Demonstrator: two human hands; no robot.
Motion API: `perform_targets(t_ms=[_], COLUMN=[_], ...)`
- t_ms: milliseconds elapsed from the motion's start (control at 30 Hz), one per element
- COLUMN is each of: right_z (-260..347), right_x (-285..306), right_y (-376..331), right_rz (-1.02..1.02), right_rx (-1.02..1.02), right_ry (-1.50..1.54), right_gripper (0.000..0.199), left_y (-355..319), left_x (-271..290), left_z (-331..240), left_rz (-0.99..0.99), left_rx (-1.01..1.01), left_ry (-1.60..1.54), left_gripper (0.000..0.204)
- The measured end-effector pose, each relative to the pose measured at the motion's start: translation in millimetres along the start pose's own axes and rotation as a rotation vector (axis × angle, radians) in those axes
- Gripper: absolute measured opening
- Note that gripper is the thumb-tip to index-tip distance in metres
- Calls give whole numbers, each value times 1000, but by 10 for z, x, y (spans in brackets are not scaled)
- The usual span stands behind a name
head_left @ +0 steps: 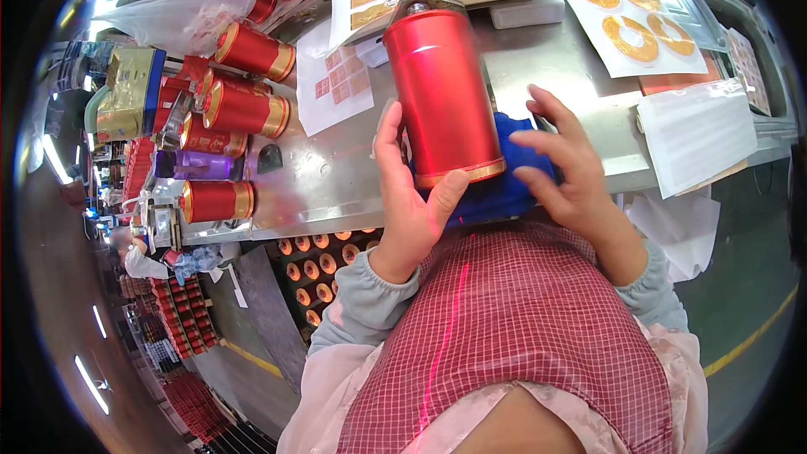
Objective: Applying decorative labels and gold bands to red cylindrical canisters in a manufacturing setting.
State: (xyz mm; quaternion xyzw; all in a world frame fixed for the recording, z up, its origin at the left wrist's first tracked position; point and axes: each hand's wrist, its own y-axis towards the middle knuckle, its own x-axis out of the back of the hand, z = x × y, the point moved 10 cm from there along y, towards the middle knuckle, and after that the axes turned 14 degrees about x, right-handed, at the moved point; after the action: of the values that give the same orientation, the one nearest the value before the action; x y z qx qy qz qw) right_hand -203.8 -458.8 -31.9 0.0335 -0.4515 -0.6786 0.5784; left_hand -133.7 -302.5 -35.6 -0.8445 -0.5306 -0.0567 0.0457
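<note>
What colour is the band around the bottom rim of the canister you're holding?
Gold, on the band of the glossy red canister; it shows in the head view.

Left hand upright with thumb hooked inward; right hand fingers spread, loosely curled.

The room is brightly and evenly lit from overhead strip lights, which show as white bars along the far left rim, and the metal tabletop throws back a soft, pale sheen. A narrow white glare streak runs down the red canister, while a faint shadow sits under the hands on the blue cloth. The fisheye bends every straight edge toward a black circular border, and things near that rim look squeezed and soft, while the centre stays sharp with no motion blur.
</note>
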Motion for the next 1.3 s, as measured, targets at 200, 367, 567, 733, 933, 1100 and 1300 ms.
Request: perform_targets(t_ms=[200,367,567,733,933,1100,1300], right_z=[72,6,3,10,-23,-17,-128], right_x=[-94,-194,-224,-216,-187,-156,-41], right_y=[-291,-251,-275,-254,-308,-225,-193], right_rz=[-108,12,-71,-100,-80,-156,-133], right_rx=[-557,-474,-540,-553,-543,-543,-557], right_ry=[976,754,882,913,853,880,689], right_gripper=[39,36,34,33,33,33,32], left_y=[12,1,-12,-25,-40,-36,-55], left_x=[40,46,35,24,-4,19,48], left_z=[110,94,42,16,3,31,42], left_rz=[20,-27,-49,-53,-37,-32,-38], left_rx=[66,35,-17,-53,-46,-39,-38], left_ry=[-213,-134,-48,-4,-37,-58,-73], left_gripper=[78,74,74,75,74,74,74])
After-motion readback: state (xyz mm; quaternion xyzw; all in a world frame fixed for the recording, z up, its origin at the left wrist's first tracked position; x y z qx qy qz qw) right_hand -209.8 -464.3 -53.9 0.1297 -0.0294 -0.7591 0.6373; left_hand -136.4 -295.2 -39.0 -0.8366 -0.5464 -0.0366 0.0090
